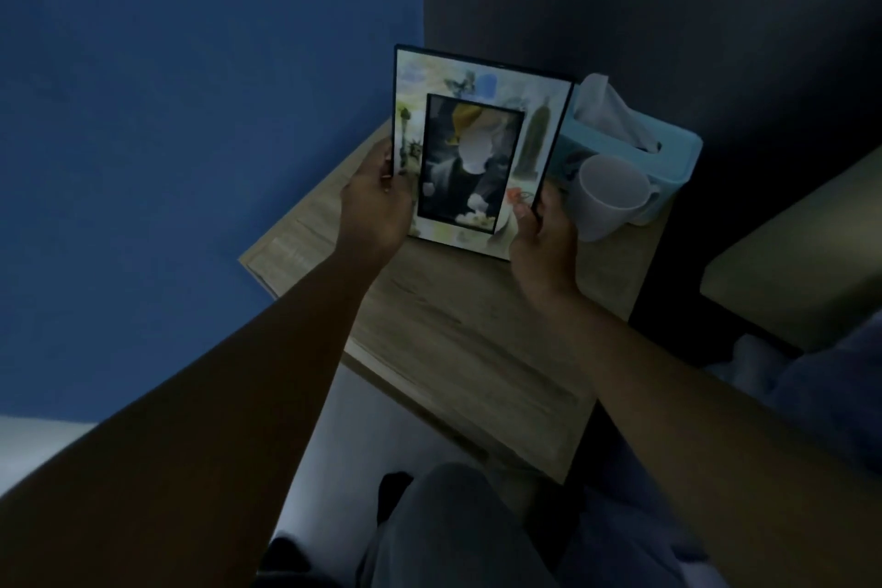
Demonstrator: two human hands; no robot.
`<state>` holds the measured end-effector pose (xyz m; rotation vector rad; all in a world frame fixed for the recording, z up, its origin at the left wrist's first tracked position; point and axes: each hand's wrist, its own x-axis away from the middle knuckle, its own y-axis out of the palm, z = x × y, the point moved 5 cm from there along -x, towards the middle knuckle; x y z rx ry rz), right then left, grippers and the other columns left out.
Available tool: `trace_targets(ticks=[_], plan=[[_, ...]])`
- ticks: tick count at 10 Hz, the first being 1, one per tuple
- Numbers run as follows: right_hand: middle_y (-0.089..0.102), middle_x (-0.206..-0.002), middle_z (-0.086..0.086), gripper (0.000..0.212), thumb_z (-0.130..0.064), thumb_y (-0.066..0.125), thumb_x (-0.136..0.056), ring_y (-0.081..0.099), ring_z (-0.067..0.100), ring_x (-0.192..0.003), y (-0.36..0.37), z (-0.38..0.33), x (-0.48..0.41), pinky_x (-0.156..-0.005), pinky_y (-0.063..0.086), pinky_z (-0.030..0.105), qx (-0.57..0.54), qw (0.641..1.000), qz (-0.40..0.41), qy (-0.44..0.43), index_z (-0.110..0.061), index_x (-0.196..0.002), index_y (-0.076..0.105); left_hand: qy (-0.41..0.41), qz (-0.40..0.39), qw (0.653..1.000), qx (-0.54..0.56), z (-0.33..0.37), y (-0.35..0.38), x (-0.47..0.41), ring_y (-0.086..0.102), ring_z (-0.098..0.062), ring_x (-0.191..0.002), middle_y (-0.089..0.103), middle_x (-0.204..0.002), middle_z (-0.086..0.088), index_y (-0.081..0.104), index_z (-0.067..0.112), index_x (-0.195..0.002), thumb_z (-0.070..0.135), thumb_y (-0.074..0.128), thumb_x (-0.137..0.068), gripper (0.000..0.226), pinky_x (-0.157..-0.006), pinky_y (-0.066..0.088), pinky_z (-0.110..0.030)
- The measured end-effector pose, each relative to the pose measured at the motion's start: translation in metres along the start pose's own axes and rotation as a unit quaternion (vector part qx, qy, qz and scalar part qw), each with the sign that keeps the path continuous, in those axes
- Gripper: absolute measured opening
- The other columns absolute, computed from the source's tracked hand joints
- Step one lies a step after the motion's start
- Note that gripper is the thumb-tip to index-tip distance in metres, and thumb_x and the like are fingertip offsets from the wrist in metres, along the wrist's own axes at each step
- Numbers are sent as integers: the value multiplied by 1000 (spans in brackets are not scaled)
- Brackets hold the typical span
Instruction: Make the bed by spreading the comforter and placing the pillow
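Both hands (377, 205) round half-lit photo frame (477, 148)

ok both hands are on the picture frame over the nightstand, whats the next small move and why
Probably set the picture frame down upright on the bare wood of the nightstand, clear of the white mug and tissue box. Both the left hand and right hand are occupied, and the bed needs them.
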<state>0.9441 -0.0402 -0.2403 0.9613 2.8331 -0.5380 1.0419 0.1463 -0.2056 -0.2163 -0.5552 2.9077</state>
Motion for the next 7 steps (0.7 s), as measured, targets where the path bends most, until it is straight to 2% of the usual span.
trace_targets(ticks=[1, 2, 3, 4, 5, 6, 7], plan=[[68, -109, 7, 22, -11, 46, -106, 63, 13, -102, 1, 5, 0, -80, 45, 9, -1, 1000, 1, 9, -5, -123, 59, 16, 7, 1000, 8, 2, 0, 4, 61, 12, -82, 64, -98, 18, 53, 30, -137, 9, 45, -98, 45, -70, 44, -5], [67, -105, 0, 21, -12, 46, -106, 62, 1, -94, 2, 7, -1, -79, 45, 10, -7, 1000, -3, 22, -8, -122, 59, 30, 10, 999, 3, 1, 0, 7, 54, 28, -79, 60, -94, 21, 54, 27, -137, 10, 46, -97, 44, -66, 39, 5], [66, -105, -4, 21, -15, 45, -107, 59, -14, -92, 3, 7, -3, -78, 44, 6, -4, 999, -21, 34, -10, -122, 58, 28, 15, 999, -10, -1, -3, 10, 56, 22, -80, 61, -100, 20, 51, 26, -141, 16, 49, -100, 43, -72, 43, -3], [62, -89, -11, 16, -22, 44, -108, 56, -16, -76, 4, 8, -3, -66, 40, 5, 12, 998, -27, 47, -19, -108, 59, 25, 3, 999, -46, -4, -2, 14, 58, -2, -87, 66, -113, 1, 41, 26, -150, 16, 47, -101, 50, -80, 46, -21], [59, -83, -13, 17, -21, 42, -108, 54, -14, -70, 2, 8, 1, -57, 36, 8, 41, 998, -21, 51, -20, -105, 59, 11, -24, 997, -76, -9, 0, 16, 60, -16, -104, 63, -128, -11, 29, 25, -155, 20, 48, -102, 57, -90, 49, -29], [65, -113, -2, 29, -15, 39, -107, 58, 4, -96, 2, 9, 4, -66, 37, 2, 76, 994, -40, 65, -15, -132, 55, -30, -62, 994, -82, -10, -1, 17, 52, -21, -126, 50, -146, -9, 16, 22, -159, 21, 49, -102, 66, -103, 45, -35], [52, -149, 5, 47, -20, 40, -108, 50, 19, -133, -2, 5, 11, -105, 42, 24, 83, 992, -45, 89, -14, -154, 34, -68, -59, 993, -72, -3, -6, 26, 32, -27, -145, 27, -161, -12, 2, 10, -159, 23, 54, -100, 80, -117, 32, -43]])
